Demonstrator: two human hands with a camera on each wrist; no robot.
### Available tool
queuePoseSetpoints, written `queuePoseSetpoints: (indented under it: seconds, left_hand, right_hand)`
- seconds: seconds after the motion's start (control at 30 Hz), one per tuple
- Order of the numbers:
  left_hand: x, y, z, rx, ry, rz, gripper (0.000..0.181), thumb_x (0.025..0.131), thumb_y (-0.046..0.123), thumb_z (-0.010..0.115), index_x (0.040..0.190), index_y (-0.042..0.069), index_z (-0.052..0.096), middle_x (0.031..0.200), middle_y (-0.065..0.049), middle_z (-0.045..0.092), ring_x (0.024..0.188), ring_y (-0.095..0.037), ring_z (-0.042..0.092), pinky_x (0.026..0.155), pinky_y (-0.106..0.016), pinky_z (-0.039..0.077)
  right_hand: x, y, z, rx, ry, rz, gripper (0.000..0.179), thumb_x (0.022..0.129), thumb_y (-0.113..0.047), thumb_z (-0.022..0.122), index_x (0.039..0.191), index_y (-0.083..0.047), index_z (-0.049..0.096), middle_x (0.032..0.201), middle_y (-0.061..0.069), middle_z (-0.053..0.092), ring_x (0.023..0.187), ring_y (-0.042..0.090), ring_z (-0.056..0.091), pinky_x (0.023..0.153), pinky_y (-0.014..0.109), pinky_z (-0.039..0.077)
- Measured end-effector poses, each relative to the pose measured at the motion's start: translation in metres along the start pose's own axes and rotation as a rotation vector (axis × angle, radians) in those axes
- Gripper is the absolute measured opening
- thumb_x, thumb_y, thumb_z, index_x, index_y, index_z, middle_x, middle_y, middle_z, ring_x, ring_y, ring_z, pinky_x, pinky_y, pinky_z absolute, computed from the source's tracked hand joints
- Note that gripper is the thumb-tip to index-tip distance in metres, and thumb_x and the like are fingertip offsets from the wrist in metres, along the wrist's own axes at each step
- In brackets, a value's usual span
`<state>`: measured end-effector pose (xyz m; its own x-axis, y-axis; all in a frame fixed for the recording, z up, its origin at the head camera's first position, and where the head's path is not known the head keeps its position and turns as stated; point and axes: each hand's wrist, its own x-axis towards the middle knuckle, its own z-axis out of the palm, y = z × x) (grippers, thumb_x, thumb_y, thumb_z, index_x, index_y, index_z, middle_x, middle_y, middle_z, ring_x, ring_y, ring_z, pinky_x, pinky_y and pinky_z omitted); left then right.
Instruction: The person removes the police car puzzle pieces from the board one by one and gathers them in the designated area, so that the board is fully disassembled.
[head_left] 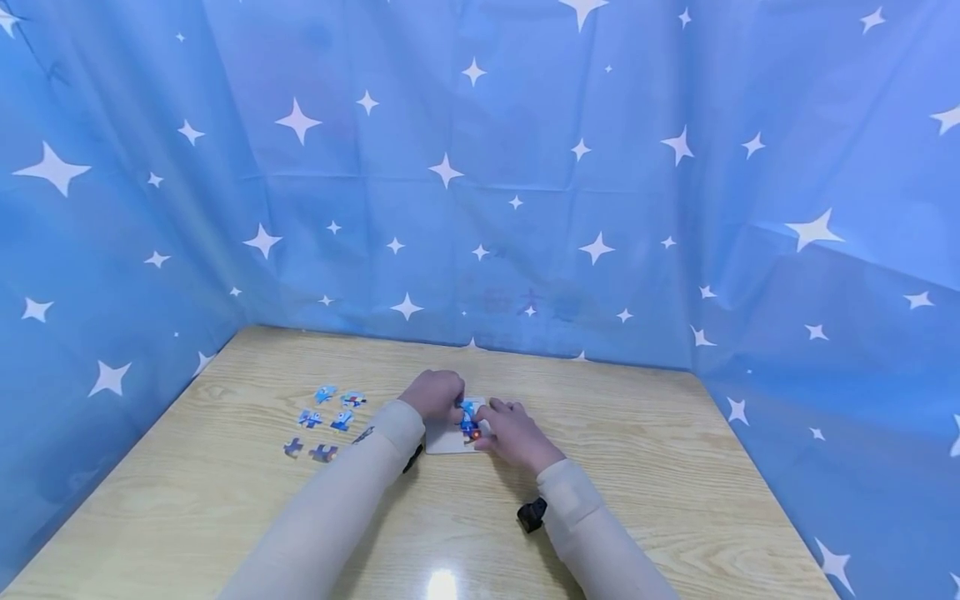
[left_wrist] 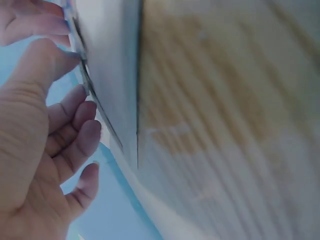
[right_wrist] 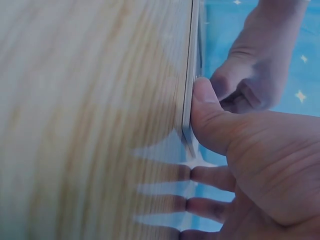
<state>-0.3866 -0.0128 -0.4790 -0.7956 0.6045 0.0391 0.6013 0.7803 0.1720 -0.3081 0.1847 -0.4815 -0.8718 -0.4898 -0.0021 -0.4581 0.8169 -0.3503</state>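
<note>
A small white puzzle board lies on the table, with joined blue jigsaw pieces on its right half. At its upper left, my left hand pinches the edge of a thin jigsaw piece between thumb and forefinger; the piece tilts slightly off the board in the left wrist view. My right hand rests at the board's right side. Its thumb presses at the board's edge, and the other fingers stretch down to touch the tabletop. The fingers partly cover the picture.
Several loose jigsaw pieces lie in rows on the wooden table, left of the board. A blue curtain with white stars hangs behind and at both sides. Dark wrist cameras sit under the sleeves.
</note>
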Motion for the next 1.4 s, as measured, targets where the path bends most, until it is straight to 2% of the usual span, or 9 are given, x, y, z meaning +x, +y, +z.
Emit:
queuePoseSetpoints:
  seconds: [0.13, 0.37, 0.67, 0.8, 0.9, 1.0, 1.13, 1.3, 1.4]
  left_hand:
    - [-0.002, 0.002, -0.002, -0.022, -0.003, 0.001, 0.013, 0.084, 0.024, 0.079, 0.083, 0.015, 0.070, 0.073, 0.007, 0.061, 0.065, -0.010, 0.055, 0.068, -0.027, 0.051]
    - [-0.007, -0.008, 0.002, -0.202, 0.001, -0.051, 0.012, 0.080, 0.018, 0.076, 0.086, 0.013, 0.068, 0.079, 0.005, 0.062, 0.067, -0.012, 0.054, 0.068, -0.029, 0.050]
    - [-0.016, -0.018, -0.005, -0.260, -0.049, -0.122, 0.012, 0.086, 0.019, 0.077, 0.092, 0.012, 0.070, 0.081, 0.004, 0.063, 0.069, -0.012, 0.056, 0.068, -0.029, 0.050]
    - [-0.018, -0.018, -0.006, -0.280, -0.071, -0.137, 0.013, 0.086, 0.019, 0.078, 0.093, 0.012, 0.070, 0.083, 0.004, 0.064, 0.072, -0.013, 0.057, 0.072, -0.030, 0.051]
    - [-0.018, -0.019, -0.004, -0.286, -0.071, -0.129, 0.012, 0.086, 0.019, 0.078, 0.092, 0.012, 0.071, 0.084, 0.004, 0.064, 0.072, -0.013, 0.057, 0.074, -0.030, 0.052]
    - [-0.017, -0.021, -0.001, -0.284, -0.067, -0.116, 0.011, 0.087, 0.019, 0.077, 0.091, 0.012, 0.070, 0.083, 0.004, 0.063, 0.071, -0.012, 0.056, 0.072, -0.030, 0.050]
    - [-0.016, -0.023, 0.002, -0.298, -0.064, -0.116, 0.010, 0.087, 0.018, 0.076, 0.090, 0.012, 0.069, 0.083, 0.004, 0.063, 0.071, -0.012, 0.056, 0.072, -0.029, 0.050]
    - [-0.015, -0.026, 0.005, -0.316, -0.055, -0.101, 0.010, 0.087, 0.017, 0.076, 0.088, 0.012, 0.068, 0.081, 0.003, 0.063, 0.068, -0.013, 0.054, 0.069, -0.030, 0.049]
    - [-0.016, -0.027, 0.006, -0.320, -0.054, -0.095, 0.010, 0.086, 0.016, 0.076, 0.088, 0.012, 0.067, 0.081, 0.002, 0.063, 0.068, -0.013, 0.053, 0.068, -0.029, 0.048]
  right_hand:
    - [-0.001, -0.002, -0.002, 0.021, 0.006, -0.007, 0.032, 0.097, -0.027, 0.069, 0.125, -0.014, 0.062, 0.150, 0.028, 0.044, 0.137, 0.053, 0.038, 0.107, 0.061, 0.038]
    - [-0.002, -0.002, -0.001, 0.012, 0.011, 0.001, 0.030, 0.097, -0.030, 0.069, 0.122, -0.015, 0.063, 0.149, 0.026, 0.046, 0.136, 0.051, 0.040, 0.107, 0.060, 0.040]
    - [0.001, -0.003, 0.000, -0.005, 0.024, 0.015, 0.029, 0.095, -0.030, 0.071, 0.116, -0.013, 0.062, 0.146, 0.018, 0.052, 0.127, 0.043, 0.048, 0.103, 0.052, 0.044]
    - [0.001, -0.004, 0.000, 0.015, 0.002, 0.024, 0.035, 0.096, -0.029, 0.070, 0.123, -0.008, 0.063, 0.160, 0.015, 0.036, 0.138, 0.043, 0.040, 0.107, 0.060, 0.040]
    - [0.000, -0.004, 0.001, 0.011, -0.013, 0.016, 0.049, 0.097, -0.030, 0.068, 0.137, -0.005, 0.058, 0.159, 0.014, 0.039, 0.144, 0.041, 0.036, 0.109, 0.066, 0.034]
    - [0.000, -0.004, 0.001, -0.034, -0.011, -0.008, 0.057, 0.097, -0.032, 0.068, 0.144, -0.004, 0.053, 0.151, 0.016, 0.050, 0.141, 0.037, 0.041, 0.112, 0.059, 0.036]
    - [0.001, -0.006, -0.001, -0.134, -0.007, -0.050, 0.051, 0.096, -0.031, 0.070, 0.138, -0.002, 0.060, 0.147, 0.013, 0.054, 0.138, 0.033, 0.047, 0.112, 0.045, 0.039]
    - [0.001, -0.014, -0.004, -0.276, -0.023, -0.093, 0.041, 0.097, -0.031, 0.070, 0.127, -0.003, 0.069, 0.145, 0.008, 0.057, 0.135, 0.028, 0.051, 0.109, 0.040, 0.044]
    - [0.000, -0.019, -0.004, -0.350, -0.032, -0.105, 0.044, 0.098, -0.032, 0.068, 0.131, -0.003, 0.066, 0.143, 0.008, 0.058, 0.133, 0.028, 0.053, 0.105, 0.041, 0.047]
